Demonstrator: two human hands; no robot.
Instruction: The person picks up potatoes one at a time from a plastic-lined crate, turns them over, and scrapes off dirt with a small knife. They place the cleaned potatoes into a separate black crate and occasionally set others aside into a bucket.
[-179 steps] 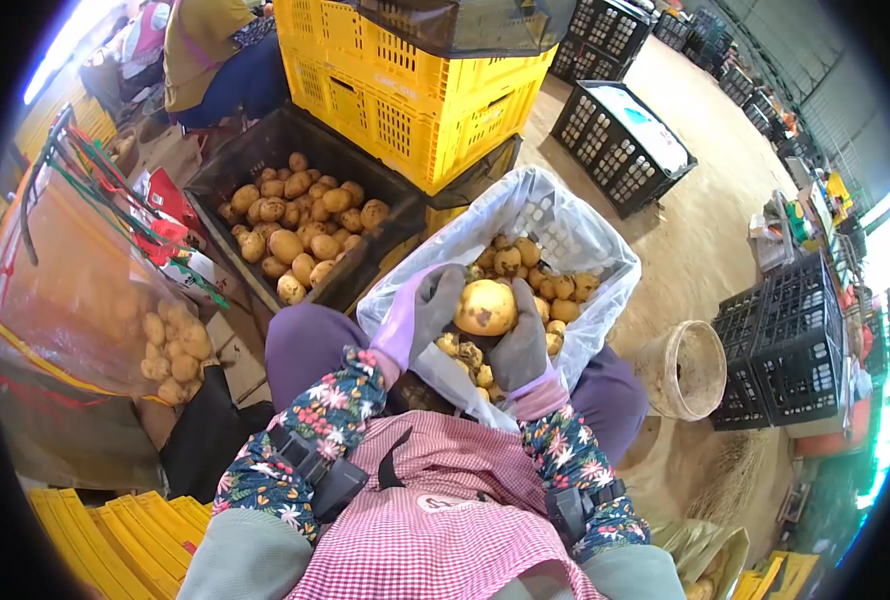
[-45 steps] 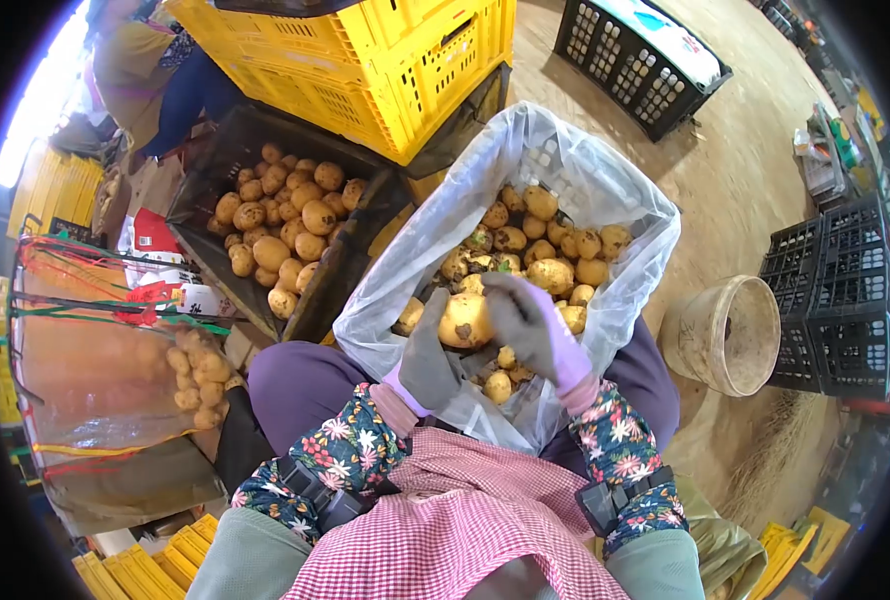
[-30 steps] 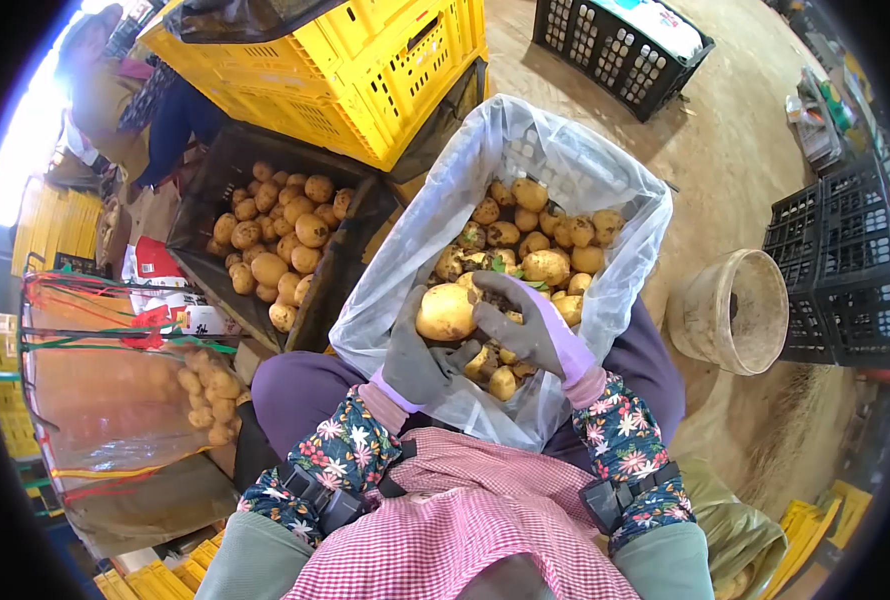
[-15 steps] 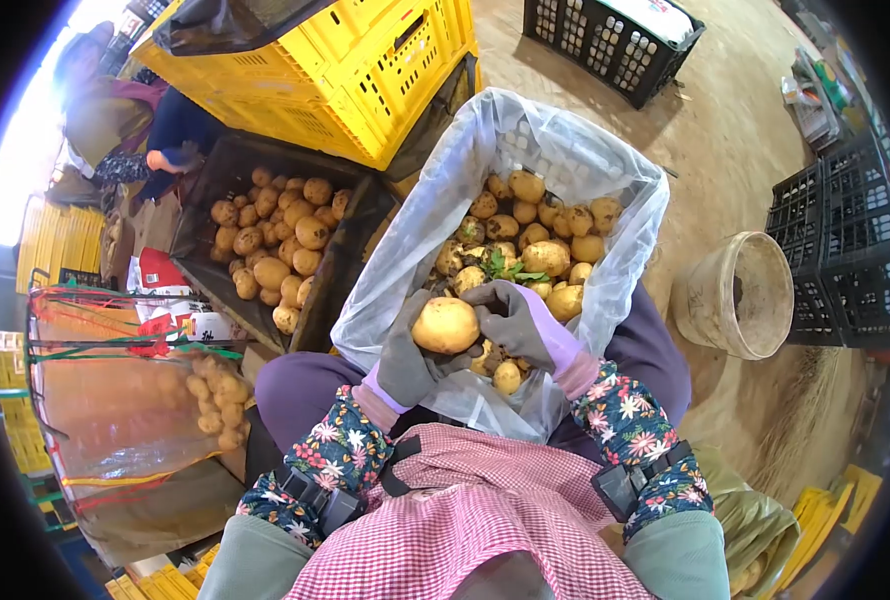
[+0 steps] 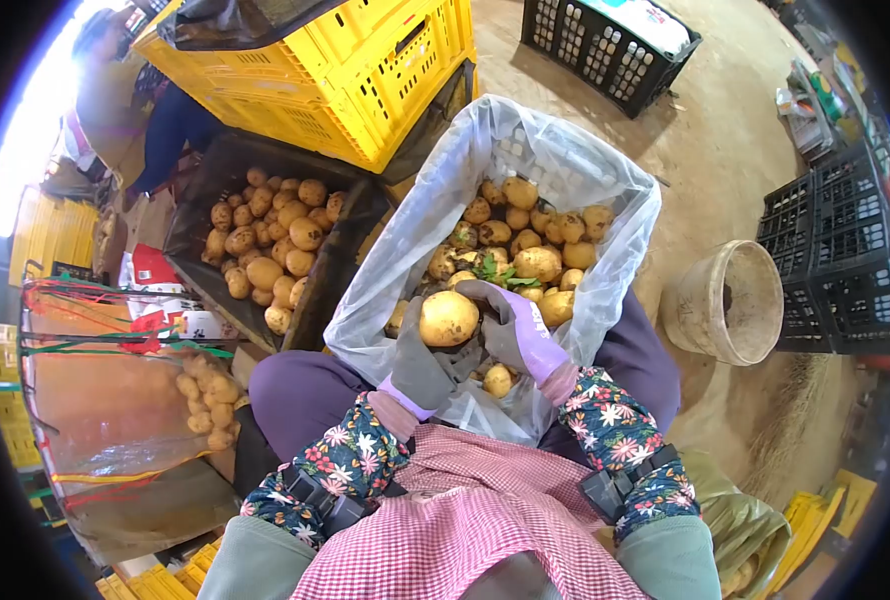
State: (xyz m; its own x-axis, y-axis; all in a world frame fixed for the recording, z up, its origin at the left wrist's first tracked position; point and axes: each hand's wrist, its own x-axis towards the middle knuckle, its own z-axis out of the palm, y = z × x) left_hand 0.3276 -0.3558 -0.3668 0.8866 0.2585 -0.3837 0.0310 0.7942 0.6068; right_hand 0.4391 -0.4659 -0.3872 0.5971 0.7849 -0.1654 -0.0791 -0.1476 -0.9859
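A large yellow potato (image 5: 449,319) with dark soil specks is held up over the near end of a lined crate. My left hand (image 5: 417,362), in a grey and purple glove, is closed round its left and lower side. The gloved fingers of my right hand (image 5: 513,325) are bent against its upper right side. Beneath and beyond both hands, the clear plastic liner (image 5: 605,280) holds many soil-marked potatoes (image 5: 537,264). Some green leaves (image 5: 500,271) lie among them. A small potato (image 5: 498,380) rests in the liner just below my right hand.
Left of the liner stands a dark crate of potatoes (image 5: 290,240), with yellow crates (image 5: 365,80) behind it. A whitish bucket (image 5: 725,300) and black crates (image 5: 830,250) are at right. Another black crate (image 5: 610,50) stands at the back. Another person (image 5: 115,110) is at far left.
The potato has turned in my hands, and a dirtier side now faces up. My left fingers have straightened along its side. The person at far left has drawn back a hand.
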